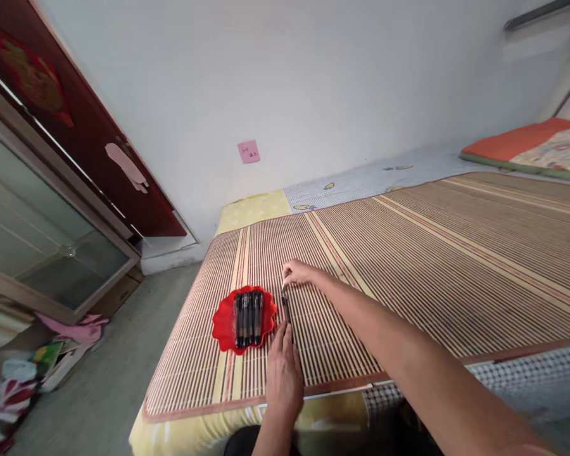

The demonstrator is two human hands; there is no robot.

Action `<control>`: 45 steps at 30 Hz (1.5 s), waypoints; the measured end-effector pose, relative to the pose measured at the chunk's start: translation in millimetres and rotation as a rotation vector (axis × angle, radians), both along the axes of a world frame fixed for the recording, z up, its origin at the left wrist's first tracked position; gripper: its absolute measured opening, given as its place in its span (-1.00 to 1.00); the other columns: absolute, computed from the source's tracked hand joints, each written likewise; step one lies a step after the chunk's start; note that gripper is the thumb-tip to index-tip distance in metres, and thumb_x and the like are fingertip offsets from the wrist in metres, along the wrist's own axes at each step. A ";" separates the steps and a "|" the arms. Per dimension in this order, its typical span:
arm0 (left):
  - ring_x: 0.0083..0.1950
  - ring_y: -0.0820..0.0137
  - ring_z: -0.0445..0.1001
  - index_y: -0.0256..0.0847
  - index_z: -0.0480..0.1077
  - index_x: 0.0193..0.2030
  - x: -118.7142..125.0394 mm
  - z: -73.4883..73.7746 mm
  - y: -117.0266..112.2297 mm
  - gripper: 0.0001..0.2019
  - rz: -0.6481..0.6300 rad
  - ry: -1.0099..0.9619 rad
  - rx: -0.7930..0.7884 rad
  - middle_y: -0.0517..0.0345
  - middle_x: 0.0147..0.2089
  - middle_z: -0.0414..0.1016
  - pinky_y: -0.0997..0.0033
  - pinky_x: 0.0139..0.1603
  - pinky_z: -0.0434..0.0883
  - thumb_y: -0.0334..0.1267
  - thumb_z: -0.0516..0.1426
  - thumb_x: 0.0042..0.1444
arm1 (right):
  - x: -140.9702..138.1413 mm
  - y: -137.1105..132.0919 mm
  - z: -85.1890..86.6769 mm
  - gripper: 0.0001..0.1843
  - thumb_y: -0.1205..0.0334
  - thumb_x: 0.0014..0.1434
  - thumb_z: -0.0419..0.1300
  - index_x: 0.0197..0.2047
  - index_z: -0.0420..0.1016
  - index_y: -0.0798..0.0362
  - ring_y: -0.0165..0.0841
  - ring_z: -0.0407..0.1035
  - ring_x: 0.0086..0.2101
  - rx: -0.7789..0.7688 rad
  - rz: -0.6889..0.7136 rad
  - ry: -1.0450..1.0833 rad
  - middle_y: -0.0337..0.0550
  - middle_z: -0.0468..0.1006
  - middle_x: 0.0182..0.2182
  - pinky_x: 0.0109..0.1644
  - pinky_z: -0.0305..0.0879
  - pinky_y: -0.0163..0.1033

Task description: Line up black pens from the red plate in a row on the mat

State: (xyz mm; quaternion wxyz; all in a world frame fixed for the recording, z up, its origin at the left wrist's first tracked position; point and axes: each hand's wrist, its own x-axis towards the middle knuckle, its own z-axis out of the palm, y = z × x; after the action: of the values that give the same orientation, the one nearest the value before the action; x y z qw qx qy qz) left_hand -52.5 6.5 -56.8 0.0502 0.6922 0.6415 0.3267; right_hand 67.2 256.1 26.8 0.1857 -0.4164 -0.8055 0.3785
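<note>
A dark pen [286, 308] lies on the striped mat [408, 266], just beside the red dish [223, 326] full of pens [247, 318]. The right hand [300, 273] pinches its far end, and the left hand [284, 373] touches its near end, maybe gripping it, so it stays straight.

Red dish [224, 326] left; mat [432, 266] seemingly open rightward

Bed [247, 212] w/ striped bamboo mat [432, 253]; red tray [223, 326], dark pen [286, 309] on mat
</note>
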 end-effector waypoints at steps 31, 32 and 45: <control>0.44 0.15 0.29 -0.23 0.27 0.40 0.6 -0.5 -2.1 -0.52 -0.003 -0.029 -0.001 -0.20 0.42 0.31 -0.06 0.40 0.33 -0.41 -0.08 0.38 | -23.2 -16.7 -16.0 -0.74 0.30 0.08 0.40 -0.11 0.68 0.05 -0.25 0.53 -0.14 0.140 -0.222 -0.191 -0.04 0.67 -0.10 -0.16 0.32 -0.29; 0.44 0.15 0.28 -0.24 0.27 0.39 0.6 -0.2 -2.0 -0.52 -0.004 -0.025 -0.005 -0.21 0.42 0.31 -0.05 0.40 0.33 -0.41 -0.08 0.38 | -24.9 -17.0 -17.0 -0.75 0.32 0.09 0.40 -0.11 0.69 0.04 -0.27 0.53 -0.16 0.138 -0.210 -0.183 -0.06 0.68 -0.11 -0.17 0.32 -0.30; 0.44 0.15 0.29 -0.29 0.27 0.39 1.0 1.4 -1.2 -0.53 -0.007 -0.011 -0.006 -0.24 0.42 0.32 -0.03 0.40 0.34 -0.39 -0.09 0.40 | -29.7 -22.9 -17.6 -0.74 0.39 0.15 0.33 -0.07 0.69 0.06 -0.34 0.55 -0.19 0.108 -0.140 -0.108 -0.08 0.68 -0.10 -0.13 0.35 -0.31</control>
State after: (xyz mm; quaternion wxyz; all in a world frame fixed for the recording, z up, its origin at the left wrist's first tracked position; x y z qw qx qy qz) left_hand -51.5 5.3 -55.5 0.0567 0.6925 0.6398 0.3285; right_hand 37.5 233.1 9.2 0.1900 -0.4808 -0.8026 0.2977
